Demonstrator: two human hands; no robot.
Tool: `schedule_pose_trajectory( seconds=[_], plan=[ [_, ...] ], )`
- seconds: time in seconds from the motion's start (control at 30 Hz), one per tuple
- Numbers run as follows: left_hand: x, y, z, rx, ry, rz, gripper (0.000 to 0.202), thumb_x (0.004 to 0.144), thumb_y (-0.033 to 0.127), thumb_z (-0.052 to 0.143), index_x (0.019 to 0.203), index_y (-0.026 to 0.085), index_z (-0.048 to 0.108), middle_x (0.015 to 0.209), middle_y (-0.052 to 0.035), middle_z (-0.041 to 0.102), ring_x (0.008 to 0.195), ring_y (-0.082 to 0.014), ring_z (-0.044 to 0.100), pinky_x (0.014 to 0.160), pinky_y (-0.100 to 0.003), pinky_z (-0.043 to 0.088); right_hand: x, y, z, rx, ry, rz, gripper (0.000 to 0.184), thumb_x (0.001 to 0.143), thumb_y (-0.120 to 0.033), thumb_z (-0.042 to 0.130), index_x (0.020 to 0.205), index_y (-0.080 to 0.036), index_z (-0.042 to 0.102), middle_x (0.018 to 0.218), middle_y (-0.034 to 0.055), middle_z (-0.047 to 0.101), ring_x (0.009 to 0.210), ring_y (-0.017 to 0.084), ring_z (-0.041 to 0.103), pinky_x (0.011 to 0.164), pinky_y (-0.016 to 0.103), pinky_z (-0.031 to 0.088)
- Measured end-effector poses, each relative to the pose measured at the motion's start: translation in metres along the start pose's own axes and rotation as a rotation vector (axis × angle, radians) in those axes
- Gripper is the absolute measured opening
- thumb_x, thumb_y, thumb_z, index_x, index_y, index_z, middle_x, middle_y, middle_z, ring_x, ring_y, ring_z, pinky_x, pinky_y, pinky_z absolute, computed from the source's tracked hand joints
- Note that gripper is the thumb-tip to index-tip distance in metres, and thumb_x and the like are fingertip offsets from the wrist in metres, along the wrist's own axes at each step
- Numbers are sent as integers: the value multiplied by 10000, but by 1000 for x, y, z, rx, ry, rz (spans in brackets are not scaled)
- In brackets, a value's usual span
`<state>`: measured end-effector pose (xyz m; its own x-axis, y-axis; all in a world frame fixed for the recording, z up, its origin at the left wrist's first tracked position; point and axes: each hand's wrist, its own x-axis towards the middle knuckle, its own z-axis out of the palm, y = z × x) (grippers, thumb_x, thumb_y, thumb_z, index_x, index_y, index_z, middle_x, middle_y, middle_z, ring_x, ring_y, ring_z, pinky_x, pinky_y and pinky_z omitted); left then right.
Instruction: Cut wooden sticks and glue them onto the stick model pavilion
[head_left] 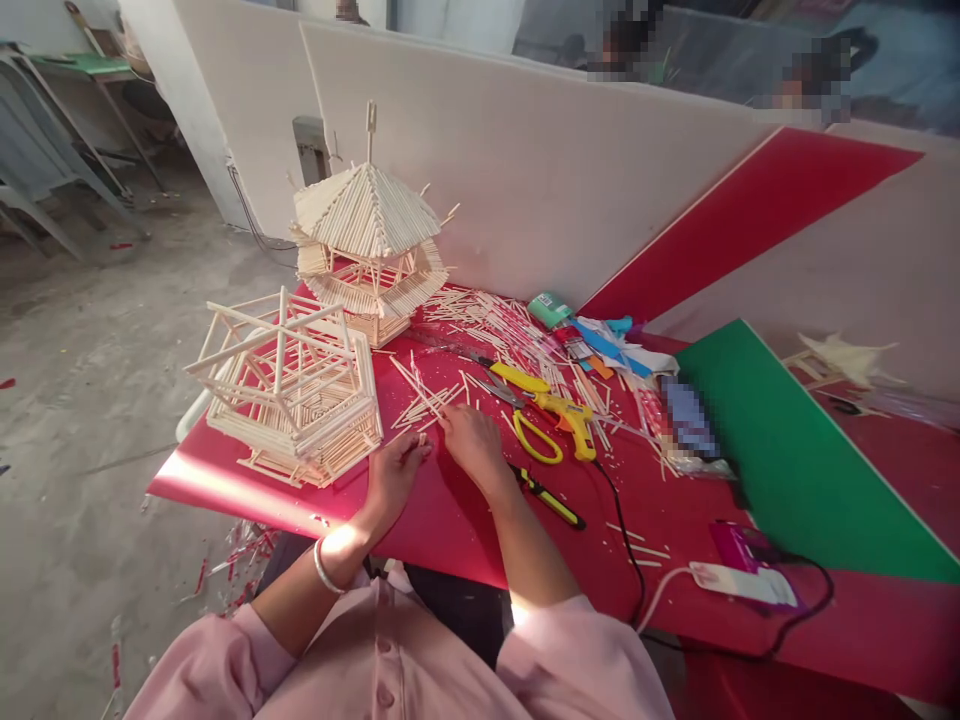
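My left hand (394, 475) is closed in a pinch near the table's front edge; whatever it holds is too small to make out. My right hand (474, 442) reaches in beside it, its fingertips closed at the near end of a thin wooden stick (420, 388). Under and beyond the fingers lies a loose pile of short sticks (409, 408). Left of my hands stands an open six-sided stick frame (322, 425) on a layered base. Behind it rises a stick pavilion (371, 225) with a pointed roof.
Yellow-handled scissors (538, 440), a yellow glue gun (566, 415) and a cutter (553, 500) lie right of my hands on the red tabletop (465, 540). Farther off are scattered sticks (495, 320), a green board (810, 460) and a white power strip (739, 582) with cords.
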<state>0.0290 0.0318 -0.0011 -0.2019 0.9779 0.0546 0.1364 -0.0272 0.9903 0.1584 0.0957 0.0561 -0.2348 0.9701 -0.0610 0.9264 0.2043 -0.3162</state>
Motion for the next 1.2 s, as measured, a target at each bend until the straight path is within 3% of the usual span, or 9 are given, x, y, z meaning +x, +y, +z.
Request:
schedule_pose_trajectory(
  seconds=[0.17, 0.3, 0.43, 0.57, 0.73, 0.9, 1.0, 1.2],
  plan=[
    [0, 0, 0, -29, -17, -34, 143, 822, 284, 624, 799, 195, 733, 769, 1, 742, 714, -171, 654, 677, -259, 503, -53, 19, 15, 358, 106, 50, 202, 916, -267, 523, 1016, -208, 689, 961, 66, 749, 884, 209, 689, 789, 294, 490],
    [-1, -8, 1, -95, -23, -20, 141, 798, 284, 658, 850, 206, 763, 868, -19, 776, 796, -195, 691, 749, -295, 540, -65, 12, 40, 599, 149, 30, 183, 881, -296, 579, 976, -223, 717, 931, 54, 769, 854, 208, 707, 802, 303, 513],
    [-1, -12, -3, -118, -29, -6, 141, 791, 302, 670, 824, 210, 773, 859, -23, 782, 794, -203, 704, 773, -319, 554, -58, 1, 54, 611, 168, 51, 184, 877, -274, 578, 975, -241, 731, 937, 51, 774, 852, 210, 712, 798, 304, 514],
    [-1, -10, -6, -116, -30, 2, 133, 765, 311, 691, 802, 218, 778, 830, -21, 783, 768, -204, 702, 760, -328, 561, -55, -2, 57, 481, 161, 27, 201, 896, -275, 558, 980, -243, 738, 924, 58, 773, 820, 206, 708, 753, 284, 504],
    [0, -7, -7, -74, -31, 9, 135, 770, 321, 682, 793, 226, 776, 826, -13, 783, 772, -206, 706, 753, -325, 564, -59, 0, 49, 359, 133, -18, 199, 910, -268, 556, 940, -229, 750, 925, 76, 770, 826, 210, 701, 769, 285, 496],
    [2, -4, -12, -25, -68, 14, 141, 779, 298, 658, 794, 221, 775, 805, -8, 779, 740, -201, 700, 706, -301, 551, -60, -1, 22, 587, 259, -60, 184, 891, -283, 606, 1015, -232, 733, 969, 51, 759, 868, 187, 694, 824, 283, 517],
    [2, -2, -14, 7, -104, 40, 167, 799, 275, 619, 789, 208, 772, 764, -6, 770, 702, -198, 681, 675, -294, 534, -54, -8, 11, 713, 276, -129, 288, 855, -347, 666, 1118, -235, 701, 999, 47, 734, 863, 175, 679, 789, 273, 538],
    [3, 0, -16, -40, -124, 71, 177, 789, 280, 607, 806, 210, 769, 816, -11, 773, 815, -228, 699, 767, -335, 552, -44, -21, 11, 742, 260, -220, 178, 892, -339, 616, 856, -237, 757, 844, 33, 725, 816, 175, 671, 777, 279, 526]
  ],
)
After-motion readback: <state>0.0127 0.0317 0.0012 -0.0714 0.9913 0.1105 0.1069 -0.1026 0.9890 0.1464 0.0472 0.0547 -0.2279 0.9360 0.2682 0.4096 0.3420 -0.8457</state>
